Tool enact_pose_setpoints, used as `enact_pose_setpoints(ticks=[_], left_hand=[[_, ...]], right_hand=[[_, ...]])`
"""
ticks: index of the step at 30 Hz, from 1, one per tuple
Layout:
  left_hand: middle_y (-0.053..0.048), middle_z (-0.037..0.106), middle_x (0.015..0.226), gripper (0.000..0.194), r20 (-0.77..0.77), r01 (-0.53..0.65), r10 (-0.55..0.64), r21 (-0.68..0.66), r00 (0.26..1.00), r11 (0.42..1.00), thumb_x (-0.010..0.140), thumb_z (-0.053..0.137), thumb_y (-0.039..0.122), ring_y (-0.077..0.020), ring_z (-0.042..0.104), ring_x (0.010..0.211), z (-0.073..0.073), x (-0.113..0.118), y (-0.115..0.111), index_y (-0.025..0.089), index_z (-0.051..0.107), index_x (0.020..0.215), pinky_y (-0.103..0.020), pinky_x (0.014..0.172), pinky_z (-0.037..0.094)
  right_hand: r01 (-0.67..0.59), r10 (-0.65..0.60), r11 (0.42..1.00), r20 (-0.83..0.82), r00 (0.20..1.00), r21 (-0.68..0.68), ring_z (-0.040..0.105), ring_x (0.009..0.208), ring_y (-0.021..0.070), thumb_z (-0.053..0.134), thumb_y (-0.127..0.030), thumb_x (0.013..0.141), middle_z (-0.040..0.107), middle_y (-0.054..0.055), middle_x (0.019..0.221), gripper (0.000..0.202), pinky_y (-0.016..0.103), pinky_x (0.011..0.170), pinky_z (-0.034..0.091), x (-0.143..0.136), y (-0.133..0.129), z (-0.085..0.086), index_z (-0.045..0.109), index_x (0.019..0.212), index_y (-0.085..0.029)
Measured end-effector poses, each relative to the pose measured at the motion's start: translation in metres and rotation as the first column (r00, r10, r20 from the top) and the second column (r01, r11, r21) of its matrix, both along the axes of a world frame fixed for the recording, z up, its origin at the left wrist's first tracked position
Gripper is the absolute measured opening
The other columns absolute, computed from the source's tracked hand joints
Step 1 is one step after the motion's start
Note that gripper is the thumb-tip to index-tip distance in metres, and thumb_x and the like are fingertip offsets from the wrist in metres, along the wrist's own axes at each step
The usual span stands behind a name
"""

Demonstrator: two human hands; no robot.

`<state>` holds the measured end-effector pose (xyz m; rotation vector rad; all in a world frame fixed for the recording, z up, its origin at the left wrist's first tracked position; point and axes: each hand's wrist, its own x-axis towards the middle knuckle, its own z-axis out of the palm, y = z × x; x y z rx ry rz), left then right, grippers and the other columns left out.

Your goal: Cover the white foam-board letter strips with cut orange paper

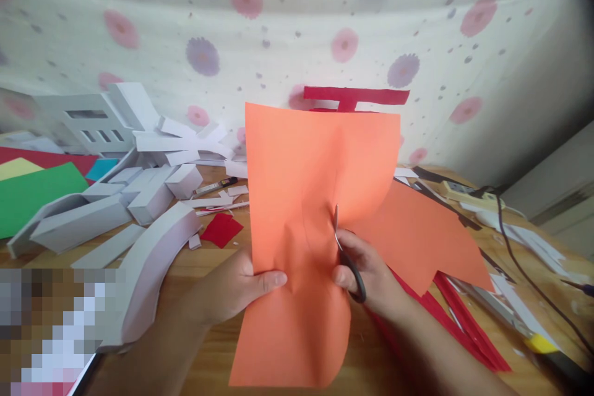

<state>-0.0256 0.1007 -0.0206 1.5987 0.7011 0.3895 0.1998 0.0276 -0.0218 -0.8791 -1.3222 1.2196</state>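
A large orange sheet (288,198) is held upright above the wooden table, bent and creased around its middle, with a faint curved line on it. My left hand (250,281) grips its left edge, thumb in front and the other fingers hidden behind. In my right hand (359,266) are black-handled scissors (356,281), their blade against the sheet at its right side, where the paper is cut and folds inward. The far blade is hidden by the paper.
White paper forms (153,192) crowd the left, beside green card (41,195). Another orange sheet (427,229), red strips (473,328), a yellow-and-black cutter (542,343), a cable and a power strip (457,190) lie right. A red paper shape (355,96) stands behind.
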Motion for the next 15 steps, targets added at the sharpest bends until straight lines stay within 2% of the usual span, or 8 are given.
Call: enact_pose_setpoints(ticks=[5,10,15], left_hand=[[-0.002,0.058,0.136,0.052,-0.018,-0.011,0.012,0.021,1.000,1.000,0.084,0.061,0.045,-0.0279,0.055,0.123,0.0003,0.0010,0.0002,0.030,0.052,0.133,-0.036,0.096,0.049],[-0.004,0.059,0.134,0.054,-0.012,-0.019,0.019,0.010,1.000,1.000,0.084,0.060,0.045,-0.0288,0.054,0.124,0.0034,0.0025,-0.0005,0.030,0.050,0.135,-0.038,0.097,0.049],[-0.005,0.060,0.134,0.054,-0.033,-0.022,0.024,0.039,0.999,0.999,0.084,0.060,0.046,-0.0297,0.052,0.126,0.0041,0.0030,-0.0009,0.029,0.051,0.134,-0.038,0.097,0.048]], right_hand=[[0.040,-0.039,0.997,-0.014,0.999,0.067,0.064,0.091,0.0242,0.073,-0.051,0.076,0.068,0.006,0.096,0.043,0.034,0.080,0.053,-0.0022,0.0012,-0.0034,0.067,0.105,-0.020],[0.055,-0.055,0.997,-0.011,0.998,0.061,0.064,0.091,0.0251,0.072,-0.054,0.074,0.070,0.006,0.098,0.047,0.034,0.079,0.053,-0.0037,0.0014,-0.0046,0.068,0.107,-0.021],[0.074,-0.075,0.996,0.003,0.997,0.056,0.061,0.080,0.0220,0.071,-0.056,0.074,0.065,0.005,0.086,0.045,0.034,0.077,0.051,-0.0040,0.0016,-0.0058,0.068,0.099,-0.018]])
